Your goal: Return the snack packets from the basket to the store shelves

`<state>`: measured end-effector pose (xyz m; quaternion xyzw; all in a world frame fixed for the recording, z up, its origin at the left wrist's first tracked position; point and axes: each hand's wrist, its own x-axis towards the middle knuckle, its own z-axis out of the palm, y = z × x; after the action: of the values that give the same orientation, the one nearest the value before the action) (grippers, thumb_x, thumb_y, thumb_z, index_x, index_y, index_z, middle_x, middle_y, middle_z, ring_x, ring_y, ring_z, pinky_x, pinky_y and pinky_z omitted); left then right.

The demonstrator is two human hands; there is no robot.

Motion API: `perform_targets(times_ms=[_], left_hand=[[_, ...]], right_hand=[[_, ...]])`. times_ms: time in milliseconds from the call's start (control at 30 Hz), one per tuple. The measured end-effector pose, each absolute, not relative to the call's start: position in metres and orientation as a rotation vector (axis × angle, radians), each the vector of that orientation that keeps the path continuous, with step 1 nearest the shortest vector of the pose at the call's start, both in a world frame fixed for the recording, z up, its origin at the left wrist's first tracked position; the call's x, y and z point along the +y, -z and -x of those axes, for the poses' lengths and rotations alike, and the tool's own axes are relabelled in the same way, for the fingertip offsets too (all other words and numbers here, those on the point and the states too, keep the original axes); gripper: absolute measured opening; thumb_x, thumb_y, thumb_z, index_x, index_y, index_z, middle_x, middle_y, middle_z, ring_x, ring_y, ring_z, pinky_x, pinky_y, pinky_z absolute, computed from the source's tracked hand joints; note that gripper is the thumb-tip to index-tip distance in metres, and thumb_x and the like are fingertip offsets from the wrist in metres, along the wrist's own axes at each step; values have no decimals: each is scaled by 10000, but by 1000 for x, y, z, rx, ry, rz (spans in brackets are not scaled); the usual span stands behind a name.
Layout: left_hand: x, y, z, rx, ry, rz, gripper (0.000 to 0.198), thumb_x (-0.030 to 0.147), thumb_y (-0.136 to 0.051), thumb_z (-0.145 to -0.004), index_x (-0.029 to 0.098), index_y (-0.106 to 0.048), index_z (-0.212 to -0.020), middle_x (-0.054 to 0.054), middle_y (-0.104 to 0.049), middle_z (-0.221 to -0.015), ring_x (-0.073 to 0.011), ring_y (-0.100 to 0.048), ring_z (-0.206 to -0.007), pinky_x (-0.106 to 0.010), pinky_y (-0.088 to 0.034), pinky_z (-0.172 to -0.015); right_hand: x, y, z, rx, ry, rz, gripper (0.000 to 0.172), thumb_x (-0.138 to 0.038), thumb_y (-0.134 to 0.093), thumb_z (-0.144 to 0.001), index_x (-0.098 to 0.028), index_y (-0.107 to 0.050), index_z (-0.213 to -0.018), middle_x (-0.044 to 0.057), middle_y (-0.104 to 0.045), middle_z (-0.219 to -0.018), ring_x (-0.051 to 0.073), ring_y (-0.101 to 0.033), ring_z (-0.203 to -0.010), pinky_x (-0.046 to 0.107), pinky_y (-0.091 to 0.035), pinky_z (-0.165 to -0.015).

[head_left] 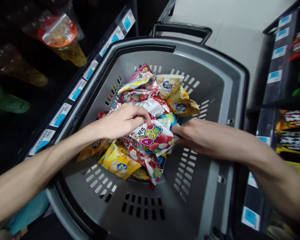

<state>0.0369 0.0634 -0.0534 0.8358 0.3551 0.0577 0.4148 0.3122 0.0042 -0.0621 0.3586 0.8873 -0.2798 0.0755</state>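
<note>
- As the view looks down into it, a large, grey, slotted plastic basket [180,220] with rounded corners fills the middle, its black plastic handle [182,28] jutting out beyond the far rim.
- Along the left side runs a dark shelf [83,81] bearing clear, tapering plastic containers, one of them with a round red-and-orange top [57,31].
- On the right, another dark shelf [271,91] carries bright bags, partly cut off by the picture's edge.
- Beyond the basket lies a pale, smooth tiled floor [240,25].
- Both hands are inside the basket: the right hand [196,136] grasps the right edge of a white-and-red plastic QQ packet [152,135], and the left hand [125,120] holds its upper left part between thumb and curled fingers.
- This packet sits on top of the heap, near the basket's centre, its printed front facing up.
- Nearest below it lie a glossy yellow packet [120,165] and a red-and-white packet [155,171], overlapping other bags.
- Farther up the heap are a cream packet [168,82], an orange-yellow packet [182,106] and a silver-backed packet [152,107].
- White-and-blue paper price labels [61,115] line the shelf edges.
</note>
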Motion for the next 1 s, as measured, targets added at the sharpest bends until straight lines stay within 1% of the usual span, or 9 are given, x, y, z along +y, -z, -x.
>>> perform_targets(times_ms=[100,200,467,533,633,733,833,933,1000], left_hand=[[60,53,-39,900,-237,-2108,168,230,-624,-880,174,-766,-950,-39,-784,-955,-179,-702,-855,-333,-551,-895],[60,50,-40,885,-315,-2123,133,205,-634,-888,177,-760,-920,-43,-783,-952,-189,-714,-905,-352,-547,-943],[64,43,-40,870,-393,-2152,146,172,-602,-884,164,-742,-924,-34,-750,-872,-164,-676,-794,-303,-536,-788],[64,44,-39,822,-405,-2156,139,171,-595,-895,166,-731,-923,-30,-747,-878,-160,-675,-803,-299,-536,-805],[60,43,-41,736,-391,-2168,138,184,-588,-930,176,-725,-910,-32,-755,-912,-161,-688,-846,-300,-541,-850],[55,43,-44,690,-374,-2178,145,217,-592,-966,190,-730,-930,-36,-764,-926,-170,-705,-875,-293,-552,-849],[50,45,-46,701,-408,-2149,132,293,-653,-976,196,-727,-1025,-38,-766,-939,-171,-713,-885,-270,-558,-818],[48,48,-47,741,-480,-2029,300,383,-744,-937,194,-686,-1163,-46,-757,-989,-161,-714,-867,-250,-565,-789],[50,51,-47,759,-494,-1937,419,386,-790,-899,190,-640,-1237,-50,-751,-999,-155,-718,-854,-247,-572,-785]], right_hand=[[5,61,-312,2626,839,-1091,164,-154,-488,-980,-170,-567,-837,22,-563,-662,118,-415,-488,304,-243,-533],[7,60,-312,2628,866,-1082,175,-182,-499,-990,-177,-559,-825,22,-564,-657,121,-421,-495,305,-251,-538],[12,58,-311,2555,1020,-1137,214,-310,-494,-1038,-178,-601,-908,34,-622,-715,136,-502,-528,283,-305,-531],[12,54,-309,2546,1086,-1144,282,-400,-486,-1058,-173,-636,-982,57,-665,-779,162,-573,-588,284,-367,-561],[11,47,-305,2612,1171,-1164,445,-556,-479,-1055,-163,-657,-1162,113,-730,-965,233,-680,-776,323,-483,-678],[12,41,-302,2744,1254,-1237,542,-628,-444,-1053,-182,-654,-1277,127,-739,-1104,271,-699,-938,360,-523,-801],[13,37,-303,2792,1349,-1272,519,-617,-421,-1073,-193,-703,-1172,96,-740,-1029,236,-683,-890,325,-495,-787],[14,37,-305,2775,1340,-1284,534,-600,-413,-1086,-173,-715,-979,66,-700,-834,184,-621,-718,302,-437,-691],[14,39,-305,2762,1280,-1292,551,-588,-411,-1091,-168,-702,-888,50,-649,-723,159,-560,-626,303,-401,-645]])
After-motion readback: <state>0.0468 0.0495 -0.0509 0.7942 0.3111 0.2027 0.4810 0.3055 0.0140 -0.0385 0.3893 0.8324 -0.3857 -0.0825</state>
